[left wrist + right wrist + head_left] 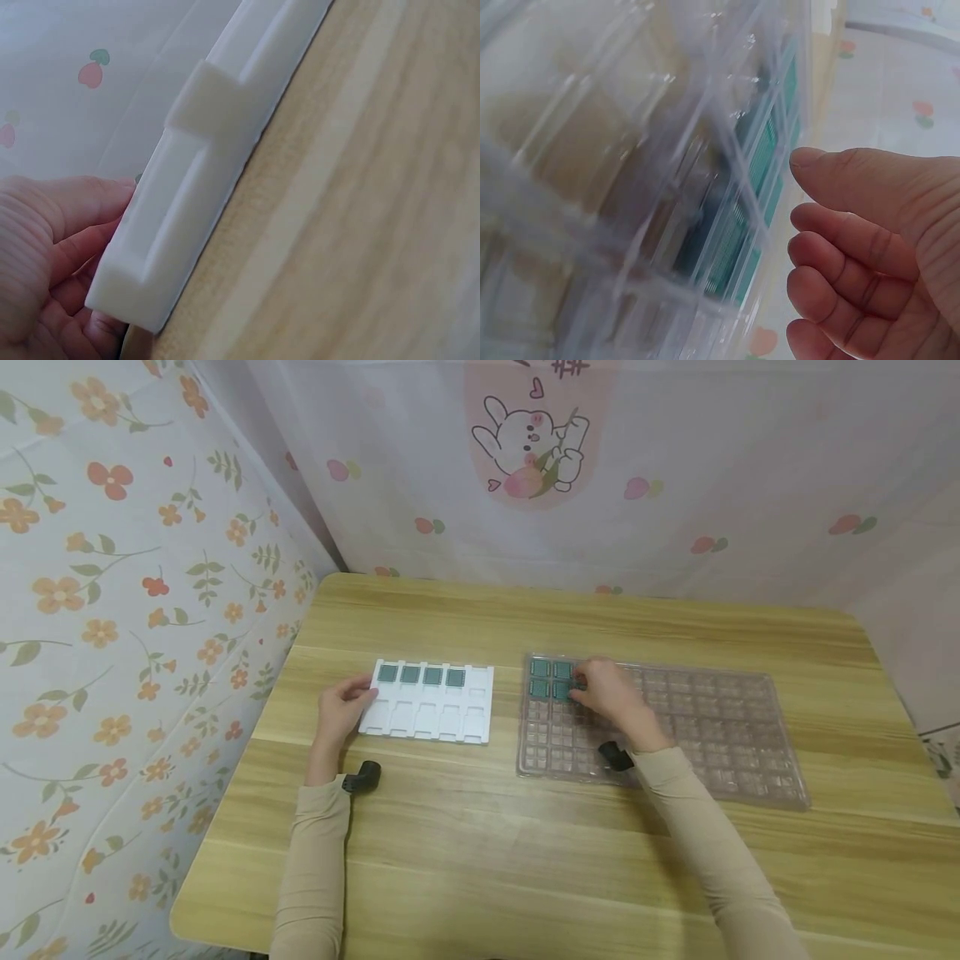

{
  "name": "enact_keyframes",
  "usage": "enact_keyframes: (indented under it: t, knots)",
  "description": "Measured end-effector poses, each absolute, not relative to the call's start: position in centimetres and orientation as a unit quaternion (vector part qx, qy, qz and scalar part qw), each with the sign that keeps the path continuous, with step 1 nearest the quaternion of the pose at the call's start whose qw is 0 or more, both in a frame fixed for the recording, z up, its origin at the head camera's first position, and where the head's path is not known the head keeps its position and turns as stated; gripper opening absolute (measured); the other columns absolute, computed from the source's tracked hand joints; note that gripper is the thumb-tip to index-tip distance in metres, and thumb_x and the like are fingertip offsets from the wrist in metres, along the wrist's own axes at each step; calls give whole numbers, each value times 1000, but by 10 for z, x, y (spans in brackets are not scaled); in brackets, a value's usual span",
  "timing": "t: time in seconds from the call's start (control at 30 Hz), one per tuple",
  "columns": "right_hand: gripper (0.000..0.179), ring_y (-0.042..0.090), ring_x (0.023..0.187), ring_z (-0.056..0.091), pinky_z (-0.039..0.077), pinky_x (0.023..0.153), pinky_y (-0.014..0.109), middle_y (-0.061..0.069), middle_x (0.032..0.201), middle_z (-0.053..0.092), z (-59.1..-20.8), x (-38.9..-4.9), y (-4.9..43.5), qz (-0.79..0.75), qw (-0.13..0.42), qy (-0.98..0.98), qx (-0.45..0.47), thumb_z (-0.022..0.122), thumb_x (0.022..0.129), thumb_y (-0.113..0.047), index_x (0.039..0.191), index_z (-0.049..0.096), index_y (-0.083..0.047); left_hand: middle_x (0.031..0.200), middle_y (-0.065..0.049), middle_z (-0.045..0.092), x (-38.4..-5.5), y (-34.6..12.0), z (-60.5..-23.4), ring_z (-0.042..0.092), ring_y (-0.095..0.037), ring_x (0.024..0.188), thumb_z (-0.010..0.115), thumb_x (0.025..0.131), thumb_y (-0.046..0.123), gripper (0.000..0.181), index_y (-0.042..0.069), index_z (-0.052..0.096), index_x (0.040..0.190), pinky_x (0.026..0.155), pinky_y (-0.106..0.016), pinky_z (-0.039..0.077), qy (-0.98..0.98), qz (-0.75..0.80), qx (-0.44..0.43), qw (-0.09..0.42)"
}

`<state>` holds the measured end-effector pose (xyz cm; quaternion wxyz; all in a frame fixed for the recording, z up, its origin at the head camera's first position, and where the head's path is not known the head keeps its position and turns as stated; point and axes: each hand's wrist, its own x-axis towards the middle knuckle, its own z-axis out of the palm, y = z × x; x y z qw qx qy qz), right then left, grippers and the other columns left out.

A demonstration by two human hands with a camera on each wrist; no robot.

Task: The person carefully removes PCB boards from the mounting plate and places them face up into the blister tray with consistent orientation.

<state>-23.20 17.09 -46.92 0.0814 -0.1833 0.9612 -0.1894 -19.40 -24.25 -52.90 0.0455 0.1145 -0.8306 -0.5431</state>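
Observation:
My left hand point(341, 710) pinches the left edge of a white plastic tray point(427, 737), thumb on top and fingers curled at its side. Several square green chips point(410, 674) sit in that tray's far row. To the right lies a clear plastic tray point(720, 727) with many small pockets. Green chips point(540, 668) fill pockets in its far left corner. Over this corner is my right hand point(611, 693), its fingertips beside the chips. In the right wrist view the right thumb and loosely bent fingers point(829, 262) stand apart, with nothing visible between them.
Both trays lie on a wood-grain table point(450, 843). A patterned curtain point(675, 468) hangs behind the table, and a flowered one point(135, 652) hangs at the left. Black wrist cameras point(366, 775) are worn at both cuffs.

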Motion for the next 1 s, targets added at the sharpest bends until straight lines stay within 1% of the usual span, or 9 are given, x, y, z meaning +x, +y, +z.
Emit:
enact_keyframes:
  t: [0.2,0.4,0.5,0.57,0.7,0.77,0.87,1.0]
  knots:
    - [29,27,80,59,49,69,39,17,92,63,-469,-234,162,-195,79,959,-191,72,82,-11,105,66,6,101,-22,64,-194,-242,-528,55,-18,84,67,85,8,30,-2,64,114,66,-17,43,-831,-543,118,43]
    - [30,25,76,59,49,68,39,17,90,63,-467,-236,152,-189,67,960,-198,72,82,-13,104,67,5,100,-22,64,-194,-241,-528,56,-16,82,67,85,7,29,-2,65,113,65,-16,43,-830,-543,117,45]
    - [29,24,72,55,47,66,38,15,86,62,-465,-237,147,-198,67,957,-200,72,81,-13,104,67,5,100,-22,65,-193,-241,-528,56,-14,80,67,85,6,29,-3,65,112,65,-15,43,-830,-543,114,52]
    - [28,23,71,53,46,65,38,15,85,61,-464,-237,144,-206,67,956,-199,72,81,-12,104,67,5,100,-22,65,-193,-242,-528,55,-9,78,67,84,6,29,-3,65,112,65,-14,42,-832,-541,111,58]
    - [28,23,72,52,45,64,37,13,86,60,-462,-239,138,-210,68,955,-196,71,82,-13,104,67,4,99,-24,65,-194,-242,-530,54,-6,76,67,84,5,29,-5,65,111,65,-12,42,-833,-539,106,68]
    - [29,23,72,52,45,63,36,13,85,60,-460,-240,135,-210,72,955,-196,71,82,-14,104,67,4,99,-24,65,-194,-242,-530,54,-6,76,67,84,4,29,-5,65,111,65,-12,42,-834,-538,105,68]
    - [29,23,74,53,45,66,36,13,84,60,-459,-241,131,-210,69,954,-204,71,82,-14,104,67,5,98,-23,65,-194,-243,-529,54,-6,76,67,84,5,29,-5,65,111,65,-13,42,-833,-539,108,65]
    - [28,23,71,52,46,65,36,14,83,60,-457,-242,123,-216,64,950,-215,71,82,-13,103,67,5,98,-22,65,-193,-243,-529,55,-7,76,67,84,5,29,-4,65,111,65,-14,42,-831,-541,112,64]
